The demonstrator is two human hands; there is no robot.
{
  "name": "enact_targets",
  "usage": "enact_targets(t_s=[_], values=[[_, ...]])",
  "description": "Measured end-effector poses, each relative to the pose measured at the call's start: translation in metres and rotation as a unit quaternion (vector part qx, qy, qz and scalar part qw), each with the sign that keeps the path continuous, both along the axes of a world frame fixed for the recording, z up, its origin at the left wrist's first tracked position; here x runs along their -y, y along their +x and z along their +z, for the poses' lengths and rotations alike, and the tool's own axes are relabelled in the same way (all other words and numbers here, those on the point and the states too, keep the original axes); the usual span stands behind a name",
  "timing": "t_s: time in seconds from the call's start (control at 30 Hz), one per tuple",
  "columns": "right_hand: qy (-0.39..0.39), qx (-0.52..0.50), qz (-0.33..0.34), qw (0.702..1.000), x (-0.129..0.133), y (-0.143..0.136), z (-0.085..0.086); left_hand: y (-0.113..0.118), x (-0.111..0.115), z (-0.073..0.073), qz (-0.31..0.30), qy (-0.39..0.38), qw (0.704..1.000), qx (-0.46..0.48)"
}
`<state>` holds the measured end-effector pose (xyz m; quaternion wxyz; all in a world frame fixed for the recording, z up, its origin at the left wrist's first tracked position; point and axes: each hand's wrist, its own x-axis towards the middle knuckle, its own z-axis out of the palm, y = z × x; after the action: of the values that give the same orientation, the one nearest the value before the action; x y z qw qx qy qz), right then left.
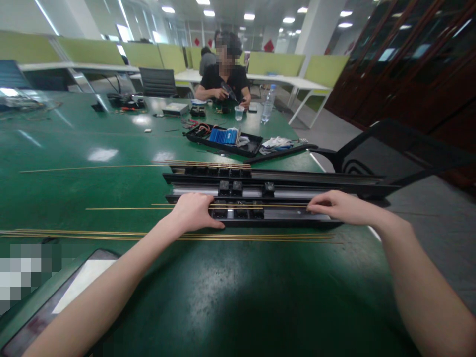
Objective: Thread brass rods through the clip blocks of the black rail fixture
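Observation:
Three long black channels lie side by side on the green table. The nearest black channel [290,223] has several small black blocks [241,210] inside it. My left hand [195,210] spans its left end, thumb on the near wall and fingers by the far wall, closed on the channel. Along the top of that channel runs a thin brass rod [282,206]. The fingertips of my right hand [327,206] are pinched on the rod near the channel's right end. Black blocks [237,188] also sit in the middle channel [193,191].
Several loose brass rods [290,238] lie in front of the channels. Behind stands a black tray [256,144] with blue parts, beside white gloves [277,144]. A water bottle [267,104] is farther back. A person [225,79] sits opposite, and a black chair [372,153] is right.

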<state>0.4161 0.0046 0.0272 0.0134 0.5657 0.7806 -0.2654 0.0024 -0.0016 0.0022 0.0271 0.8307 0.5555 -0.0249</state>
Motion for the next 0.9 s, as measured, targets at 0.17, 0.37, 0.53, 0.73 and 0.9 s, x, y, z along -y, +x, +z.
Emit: enact_targets(t_s=[0.17, 0.37, 0.53, 0.73, 0.9], values=[[-0.007, -0.002, -0.007, 1.000, -0.002, 0.008, 0.001, -0.001, 0.000, -0.001, -0.008, 0.011, 1.000, -0.003], [0.021, -0.022, -0.022, 0.999, -0.001, 0.010, 0.005, 0.000, 0.001, 0.001, -0.005, 0.003, 1.000, -0.006], [0.162, -0.041, 0.000, 0.986, 0.005, -0.032, -0.002, 0.000, 0.000, 0.001, -0.005, 0.005, 1.000, -0.007], [0.245, -0.072, 0.021, 0.967, 0.017, -0.101, -0.028, 0.000, 0.000, -0.001, -0.004, 0.006, 1.000, -0.009], [0.271, -0.102, 0.036, 0.956, 0.020, -0.119, -0.042, 0.000, 0.001, 0.000, -0.008, 0.008, 1.000, -0.004]])
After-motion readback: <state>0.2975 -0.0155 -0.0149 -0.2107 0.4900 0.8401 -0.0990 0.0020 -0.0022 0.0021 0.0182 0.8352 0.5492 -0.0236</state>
